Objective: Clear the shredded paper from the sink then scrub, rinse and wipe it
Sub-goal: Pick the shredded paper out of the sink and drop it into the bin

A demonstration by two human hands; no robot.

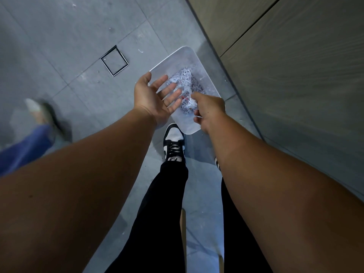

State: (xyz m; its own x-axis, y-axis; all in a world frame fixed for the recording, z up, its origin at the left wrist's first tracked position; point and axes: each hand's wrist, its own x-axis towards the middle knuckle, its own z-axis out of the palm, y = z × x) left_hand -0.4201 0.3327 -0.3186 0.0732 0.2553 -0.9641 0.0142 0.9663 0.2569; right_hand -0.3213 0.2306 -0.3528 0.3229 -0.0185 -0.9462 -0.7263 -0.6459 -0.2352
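Shredded paper point(187, 79), white strips with dark marks, lies in a heap inside a white rectangular bin point(189, 56) standing on the floor. My left hand point(155, 97) hovers over the bin's near left edge, palm up and fingers spread, holding nothing. My right hand point(209, 110) is over the bin's near right side, back toward the camera, index finger stretched out and the other fingers curled under. A clump of paper shows just beside those fingers; whether they hold any is hidden. The sink is out of view.
Grey floor tiles with a square metal floor drain point(114, 61) lie left of the bin. A wood-faced cabinet point(295, 66) runs along the right. My black trousers and black-and-white shoe point(174, 142) stand just behind the bin. Another person's leg and foot point(39, 113) are at the left.
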